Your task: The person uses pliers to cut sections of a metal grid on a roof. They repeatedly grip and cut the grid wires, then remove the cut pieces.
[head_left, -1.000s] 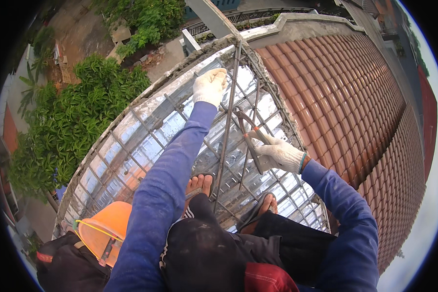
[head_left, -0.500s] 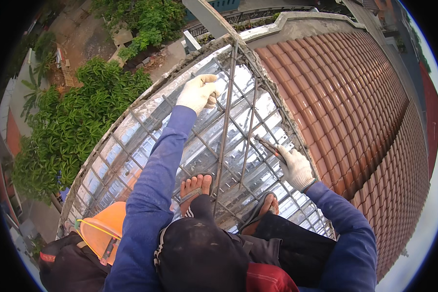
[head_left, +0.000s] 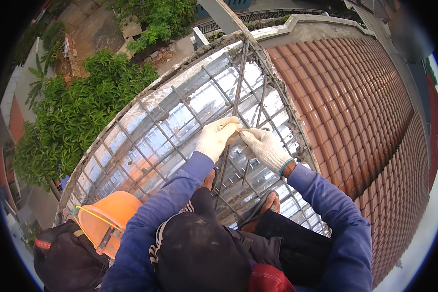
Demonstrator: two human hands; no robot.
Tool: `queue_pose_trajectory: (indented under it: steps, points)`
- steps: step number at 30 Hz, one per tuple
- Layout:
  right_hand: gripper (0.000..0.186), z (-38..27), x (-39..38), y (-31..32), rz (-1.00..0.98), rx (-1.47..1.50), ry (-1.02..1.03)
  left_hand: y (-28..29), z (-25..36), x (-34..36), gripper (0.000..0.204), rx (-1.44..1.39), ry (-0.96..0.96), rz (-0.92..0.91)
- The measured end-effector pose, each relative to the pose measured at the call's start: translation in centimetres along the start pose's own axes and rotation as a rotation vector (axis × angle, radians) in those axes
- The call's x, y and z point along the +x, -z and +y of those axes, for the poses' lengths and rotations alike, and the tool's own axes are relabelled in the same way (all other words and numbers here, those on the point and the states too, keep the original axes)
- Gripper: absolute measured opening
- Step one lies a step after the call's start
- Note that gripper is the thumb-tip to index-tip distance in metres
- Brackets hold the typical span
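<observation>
Above the steel bar mesh (head_left: 173, 138), my hands meet in pale work gloves. My left hand (head_left: 216, 138) has thumb and forefinger pinched together, its tips touching those of my right hand (head_left: 266, 148). A thin strand seems to run between the fingertips; it is too small to name. My right hand is curled closed, and whatever lies in its palm is hidden; the pincers it held earlier do not show. Beneath the hands pass a long steel bar (head_left: 238, 85) and a shorter bar (head_left: 262, 102), lying aslant over the mesh.
Shiny ribbed metal sheeting (head_left: 155, 131) lies under the mesh, where my sandalled foot (head_left: 264, 209) stands. Rough concrete edging (head_left: 301, 136) separates it from brown roof tiles (head_left: 345, 112). Left, beyond the outer edge, ground and a leafy tree (head_left: 82, 112) lie below. An orange bucket-like container (head_left: 121, 207) sits left.
My left hand has come down and nearer me from the far bars. My right hand has moved up and left to meet it, and the pincers are out of sight. The view has shifted slightly.
</observation>
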State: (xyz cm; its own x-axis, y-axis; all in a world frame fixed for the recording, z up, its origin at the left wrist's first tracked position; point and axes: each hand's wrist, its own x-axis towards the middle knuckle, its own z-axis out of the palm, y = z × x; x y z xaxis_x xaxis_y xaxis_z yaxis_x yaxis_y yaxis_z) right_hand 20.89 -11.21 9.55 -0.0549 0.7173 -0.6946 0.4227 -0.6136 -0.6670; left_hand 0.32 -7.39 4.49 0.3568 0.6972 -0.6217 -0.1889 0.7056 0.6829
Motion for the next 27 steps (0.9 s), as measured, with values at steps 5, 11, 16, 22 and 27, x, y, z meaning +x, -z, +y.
queue_pose_trajectory:
  steps: [5,11,16,22,27]
  points:
    - [0.031,0.3,-0.1,0.0,0.116,-0.370,0.188,2.4,0.6,-1.2,0.050,0.321,0.133,-0.163]
    - [0.023,-0.1,-0.2,4.5,0.093,-0.786,0.430,6.4,5.1,-1.1,0.052,0.447,0.045,0.010]
    - [0.021,-0.9,-0.4,3.2,0.053,-0.866,0.552,2.7,4.0,-1.2,0.049,0.677,0.106,-0.311]
    - [0.021,-2.7,0.3,3.2,0.226,-0.940,0.537,1.3,3.8,-1.1,0.042,0.727,0.124,-0.312]
    - [0.025,-5.0,0.4,3.1,0.156,-1.001,0.335,0.4,5.1,0.3,0.033,1.280,-0.419,-0.094]
